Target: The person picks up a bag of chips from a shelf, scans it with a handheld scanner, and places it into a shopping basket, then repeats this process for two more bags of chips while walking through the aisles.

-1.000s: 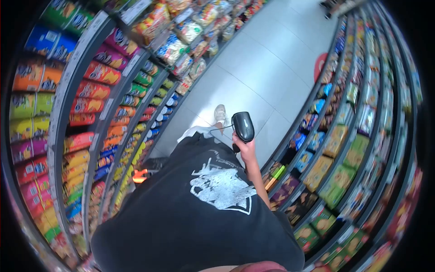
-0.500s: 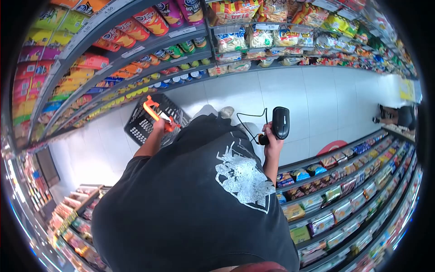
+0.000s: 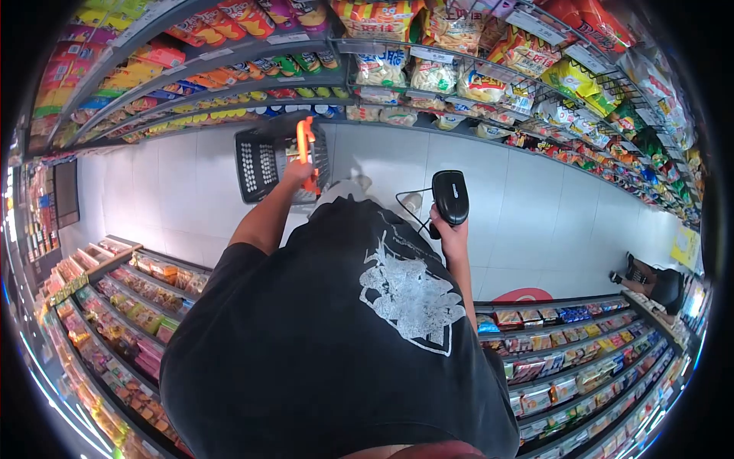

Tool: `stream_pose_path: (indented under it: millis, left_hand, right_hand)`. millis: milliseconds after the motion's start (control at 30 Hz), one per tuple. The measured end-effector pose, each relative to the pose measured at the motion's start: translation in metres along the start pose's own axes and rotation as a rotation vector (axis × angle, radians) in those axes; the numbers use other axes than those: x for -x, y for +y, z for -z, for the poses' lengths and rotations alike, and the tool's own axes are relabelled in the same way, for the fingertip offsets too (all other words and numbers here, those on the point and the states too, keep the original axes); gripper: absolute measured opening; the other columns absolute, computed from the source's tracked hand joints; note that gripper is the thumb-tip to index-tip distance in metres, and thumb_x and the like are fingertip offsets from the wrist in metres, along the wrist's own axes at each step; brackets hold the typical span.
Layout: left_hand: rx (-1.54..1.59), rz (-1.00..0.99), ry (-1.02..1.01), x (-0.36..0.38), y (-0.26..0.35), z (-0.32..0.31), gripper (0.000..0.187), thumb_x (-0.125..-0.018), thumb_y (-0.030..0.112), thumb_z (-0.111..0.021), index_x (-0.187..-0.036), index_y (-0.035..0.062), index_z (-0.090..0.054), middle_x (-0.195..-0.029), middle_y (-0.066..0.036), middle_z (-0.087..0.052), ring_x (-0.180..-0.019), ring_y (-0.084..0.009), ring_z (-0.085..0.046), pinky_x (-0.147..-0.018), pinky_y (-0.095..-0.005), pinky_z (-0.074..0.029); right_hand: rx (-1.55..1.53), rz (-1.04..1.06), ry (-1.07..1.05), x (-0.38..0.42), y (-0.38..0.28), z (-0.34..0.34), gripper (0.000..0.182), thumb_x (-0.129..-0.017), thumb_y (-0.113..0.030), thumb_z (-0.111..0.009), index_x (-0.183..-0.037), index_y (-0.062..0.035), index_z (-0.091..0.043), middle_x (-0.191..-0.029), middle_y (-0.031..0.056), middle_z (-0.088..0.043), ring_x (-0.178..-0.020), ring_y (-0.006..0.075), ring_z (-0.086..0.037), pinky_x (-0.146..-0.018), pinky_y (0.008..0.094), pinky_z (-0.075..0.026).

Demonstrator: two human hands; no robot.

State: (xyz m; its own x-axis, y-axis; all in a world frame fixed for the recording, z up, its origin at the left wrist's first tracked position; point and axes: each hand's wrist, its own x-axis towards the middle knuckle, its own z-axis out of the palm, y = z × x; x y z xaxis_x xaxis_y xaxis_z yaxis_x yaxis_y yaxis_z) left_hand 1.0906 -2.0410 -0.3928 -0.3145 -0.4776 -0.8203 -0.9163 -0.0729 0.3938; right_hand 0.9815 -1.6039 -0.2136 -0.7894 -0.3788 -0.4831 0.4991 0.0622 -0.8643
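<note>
My left hand is closed around the orange handle above a black shopping basket. Slots and round holes show in the basket's walls, and part of it is hidden behind my hand and forearm. On the other side, my right hand grips a black handheld barcode scanner; its rounded head faces up and the fingers around its grip are mostly hidden. A thin black cable loops from the scanner toward my body.
Shelves of bagged snacks and canned chips run along the far side of the aisle. Lower racks of packaged goods line the near side. Pale tiled floor lies between. Another person is at the right edge.
The view has turned, so the shelves and the other person sit differently. My left hand and the basket appear farther right; the scanner appears slightly farther left and higher. Both grips persist.
</note>
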Motion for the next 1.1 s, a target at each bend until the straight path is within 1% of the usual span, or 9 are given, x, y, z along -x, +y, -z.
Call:
stream_pose_path:
  millis: [100,167,300,433,633,733,867,1067,1100]
  left_hand:
    - [-0.058,-0.094,-0.086,-0.003,0.014,-0.05,0.01,-0.078,0.008,-0.062,-0.083,-0.0005,-0.065,-0.074,-0.012,-0.067,-0.069,-0.0247,-0.068,-0.056,-0.0403,-0.054]
    - [-0.143,-0.149,-0.146,-0.011,0.021,-0.084,0.01,-0.08,0.008,-0.061,-0.085,0.0004,-0.065,-0.074,-0.011,-0.067,-0.068,-0.0231,-0.068,-0.057,-0.0389,-0.054]
    - [-0.286,-0.267,-0.206,-0.002,0.037,-0.152,0.014,-0.082,0.012,-0.059,-0.089,0.0027,-0.066,-0.074,-0.01,-0.068,-0.067,-0.0215,-0.068,-0.06,-0.0371,-0.054]
    - [-0.426,-0.307,-0.067,0.046,0.062,-0.187,0.02,-0.084,0.02,-0.059,-0.093,0.0038,-0.067,-0.075,-0.01,-0.069,-0.067,-0.0221,-0.069,-0.062,-0.0375,-0.055]
    - [-0.501,-0.378,-0.039,0.037,0.058,-0.174,0.03,-0.089,0.033,-0.064,-0.095,0.0036,-0.067,-0.077,-0.01,-0.07,-0.068,-0.0212,-0.069,-0.064,-0.0371,-0.055]
    - [-0.362,-0.343,-0.151,0.017,0.053,-0.16,0.045,-0.087,0.045,-0.066,-0.103,0.0027,-0.068,-0.089,-0.015,-0.073,-0.082,-0.031,-0.071,-0.073,-0.0423,-0.055]
    - [-0.059,-0.389,-0.055,0.035,0.068,-0.156,0.04,-0.092,0.039,-0.065,-0.094,-0.0008,-0.064,-0.072,-0.01,-0.067,-0.067,-0.0219,-0.068,-0.062,-0.0341,-0.052]
    - [-0.15,-0.507,-0.042,0.052,0.059,-0.156,0.045,-0.087,0.03,-0.066,-0.117,-0.0001,-0.053,-0.104,-0.023,-0.065,-0.095,-0.0378,-0.065,-0.079,-0.047,-0.049]
    - [-0.276,-0.67,0.03,0.064,0.057,-0.151,0.047,-0.085,0.027,-0.066,-0.121,-0.0003,-0.051,-0.105,-0.024,-0.065,-0.095,-0.0391,-0.065,-0.08,-0.0471,-0.05]
  right_hand:
    - [0.026,-0.067,-0.04,0.004,-0.003,0.012,0.022,-0.084,-0.005,-0.073,-0.104,-0.002,-0.065,-0.089,-0.0007,-0.064,-0.077,0.0083,-0.058,-0.067,0.0258,-0.045]
    - [0.059,0.118,-0.123,0.005,-0.009,0.008,0.014,-0.087,-0.006,-0.073,-0.098,-0.0029,-0.066,-0.079,-0.0036,-0.062,-0.069,0.0042,-0.053,-0.059,0.0233,-0.042]
    - [0.162,-0.005,-0.246,-0.001,-0.004,0.023,0.027,-0.084,-0.007,-0.075,-0.108,-0.0009,-0.063,-0.096,0.0025,-0.066,-0.089,0.0098,-0.058,-0.082,0.0279,-0.049]
    - [0.199,0.04,-0.277,-0.008,-0.014,0.034,0.032,-0.084,-0.007,-0.075,-0.112,-0.0015,-0.061,-0.099,0.0035,-0.067,-0.091,0.0105,-0.059,-0.084,0.0287,-0.049]
    - [0.201,0.049,-0.282,-0.016,-0.017,0.04,0.036,-0.083,-0.01,-0.075,-0.114,-0.002,-0.059,-0.099,0.0035,-0.065,-0.092,0.0114,-0.058,-0.084,0.0298,-0.049]
    - [0.224,0.027,-0.296,-0.02,-0.009,0.037,0.039,-0.084,-0.012,-0.075,-0.117,-0.0017,-0.058,-0.099,0.005,-0.065,-0.092,0.0128,-0.059,-0.084,0.0311,-0.049]
    - [0.267,0.118,-0.314,-0.024,-0.002,0.023,0.04,-0.084,-0.012,-0.077,-0.118,-0.0021,-0.058,-0.098,0.0036,-0.065,-0.091,0.0111,-0.059,-0.082,0.0295,-0.049]
    - [0.409,0.148,-0.372,-0.035,-0.026,0.01,0.055,-0.08,-0.013,-0.079,-0.127,-0.0009,-0.053,-0.103,0.0077,-0.067,-0.094,0.0131,-0.061,-0.086,0.0312,-0.051]
    - [0.392,0.246,-0.361,-0.041,-0.016,0.006,0.06,-0.08,-0.019,-0.08,-0.129,0.0001,-0.052,-0.107,0.0107,-0.067,-0.097,0.0166,-0.061,-0.089,0.0331,-0.05]
